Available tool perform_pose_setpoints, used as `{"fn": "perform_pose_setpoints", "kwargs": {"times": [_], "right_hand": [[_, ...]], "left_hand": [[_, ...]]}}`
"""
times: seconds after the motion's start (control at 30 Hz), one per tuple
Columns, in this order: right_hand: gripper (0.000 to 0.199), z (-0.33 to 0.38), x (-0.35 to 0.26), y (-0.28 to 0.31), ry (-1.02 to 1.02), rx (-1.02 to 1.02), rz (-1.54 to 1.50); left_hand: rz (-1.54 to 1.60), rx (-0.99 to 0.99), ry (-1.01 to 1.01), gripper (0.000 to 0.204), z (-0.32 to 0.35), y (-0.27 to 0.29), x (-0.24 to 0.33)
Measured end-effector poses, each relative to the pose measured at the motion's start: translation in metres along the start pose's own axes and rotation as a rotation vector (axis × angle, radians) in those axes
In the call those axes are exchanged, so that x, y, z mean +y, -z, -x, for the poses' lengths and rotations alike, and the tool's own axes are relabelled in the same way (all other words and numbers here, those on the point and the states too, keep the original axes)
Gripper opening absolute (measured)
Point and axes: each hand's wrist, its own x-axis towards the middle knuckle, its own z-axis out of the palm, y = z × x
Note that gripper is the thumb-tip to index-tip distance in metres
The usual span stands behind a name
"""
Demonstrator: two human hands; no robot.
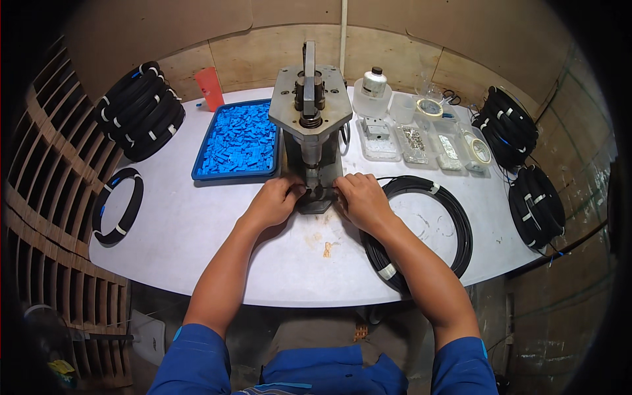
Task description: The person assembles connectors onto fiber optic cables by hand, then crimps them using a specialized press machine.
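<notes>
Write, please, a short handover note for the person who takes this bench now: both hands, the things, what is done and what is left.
Left hand: at the base of the small metal press, fingers pinching something small; what it is cannot be seen.
Right hand: at the same base from the other side, forearm lying over the loose black cable coil.
Blue tray of blue parts: left of the press, still full.
Clear boxes of small metal parts: right of the press.
Bundled coils: far left and far right.
Done: cannot tell. Left: the piece at the press.
</notes>
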Motion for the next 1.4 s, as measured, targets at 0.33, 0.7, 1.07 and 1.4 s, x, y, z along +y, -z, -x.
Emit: {"fn": "perform_pose_setpoints", "kwargs": {"times": [0.33,0.7,1.07,1.4], "right_hand": [[0.012,0.0016,0.0009,0.0003,-0.007,0.003,-0.022],[0.018,0.0000,-0.0014,0.0042,-0.008,0.003,-0.039],[0.018,0.0021,-0.0025,0.0053,-0.014,0.002,-0.037],[0.013,0.0007,0.0017,0.0026,-0.031,-0.025,-0.039]], "left_hand": [[-0.001,-0.027,-0.014,0.022,-0.0003,-0.0027,-0.0044],[0.004,-0.028,0.008,0.024,-0.0004,-0.0002,-0.0004],[0.035,-0.016,-0.003,0.023,0.0029,-0.0018,0.0023],[0.025,0.022,-0.030,0.020,0.0018,-0.0064,-0.0039]]}}
